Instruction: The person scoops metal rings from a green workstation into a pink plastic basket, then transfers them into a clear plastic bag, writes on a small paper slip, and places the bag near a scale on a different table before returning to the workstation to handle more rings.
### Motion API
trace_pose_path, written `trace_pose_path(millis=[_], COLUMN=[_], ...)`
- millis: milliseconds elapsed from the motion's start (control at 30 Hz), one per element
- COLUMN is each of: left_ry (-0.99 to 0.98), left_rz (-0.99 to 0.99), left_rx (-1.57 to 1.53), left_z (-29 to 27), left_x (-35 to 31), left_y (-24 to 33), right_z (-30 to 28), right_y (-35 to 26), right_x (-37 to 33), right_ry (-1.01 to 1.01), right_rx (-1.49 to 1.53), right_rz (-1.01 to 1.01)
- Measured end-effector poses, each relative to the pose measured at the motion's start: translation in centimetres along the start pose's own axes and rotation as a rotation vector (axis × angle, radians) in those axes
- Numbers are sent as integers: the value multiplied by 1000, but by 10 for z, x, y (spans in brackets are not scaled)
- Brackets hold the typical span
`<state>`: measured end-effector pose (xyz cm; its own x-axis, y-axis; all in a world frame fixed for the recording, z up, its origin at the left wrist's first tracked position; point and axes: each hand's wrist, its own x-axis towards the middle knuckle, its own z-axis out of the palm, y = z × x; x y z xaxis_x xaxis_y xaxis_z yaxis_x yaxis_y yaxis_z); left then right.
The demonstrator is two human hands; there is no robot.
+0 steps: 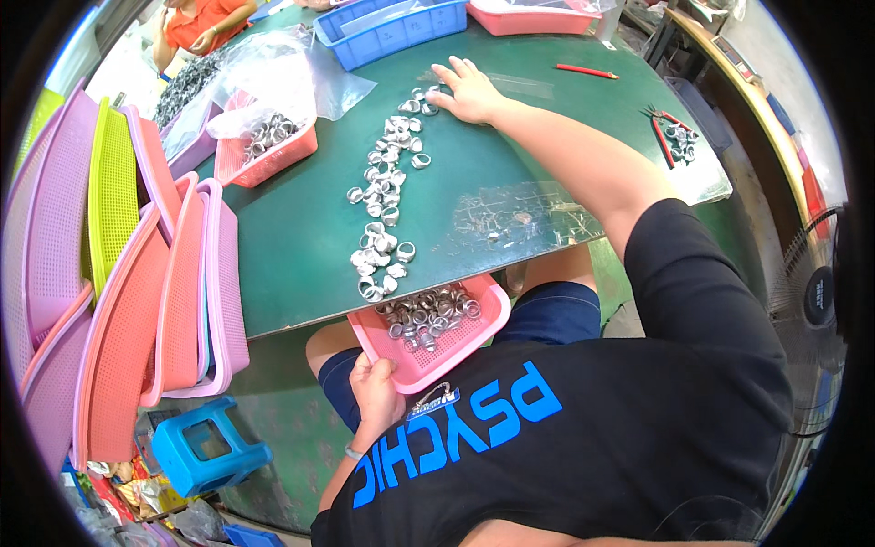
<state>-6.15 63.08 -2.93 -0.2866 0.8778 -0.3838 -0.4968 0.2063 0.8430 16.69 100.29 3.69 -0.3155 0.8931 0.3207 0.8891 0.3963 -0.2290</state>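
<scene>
Silver rings strung across green table, left hand on basket, right hand at far end

Silver rings: loose, uneven line on the green table, running from the near edge away from the person; some overlap, a few sit slightly apart. More rings lie in the pink basket, which is tilted at the person's lap, its far rim at or just under the table edge.

Left hand: closed round the basket's near left corner, thumb over the rim.

Right hand: reached out over the far end of the line, palm down, fingers extended and partly spread; nothing seen in its grip. Fingertips right by the last rings; contact, can't tell.

Further out on the table: salmon basket with more metal pieces, clear plastic bag partly over it. Blue bin and another pink bin at the far edge. Red stick-like tool far right; red-handled pliers nearer, beside a small ring pile.

Off-table: stacked perforated baskets left, blue stool below them, black fan right. Co-worker in orange, top left.
</scene>
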Motion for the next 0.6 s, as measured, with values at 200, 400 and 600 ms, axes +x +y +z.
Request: trace_pose_path(millis=[200, 400, 600], left_ry=[-20, -18, 33], left_rz=[17, 37, 52], left_rx=[-31, -58, -62], left_z=[-5, -2, -3], left_x=[0, -5, -7], left_y=[2, 8, 9], right_z=[12, 10, -2], right_y=[-38, -78, -116], right_x=[20, 3, -36], right_ry=[-78, -180, -260], right_rx=[311, 486, 583], right_rz=[-275, -492, -693])
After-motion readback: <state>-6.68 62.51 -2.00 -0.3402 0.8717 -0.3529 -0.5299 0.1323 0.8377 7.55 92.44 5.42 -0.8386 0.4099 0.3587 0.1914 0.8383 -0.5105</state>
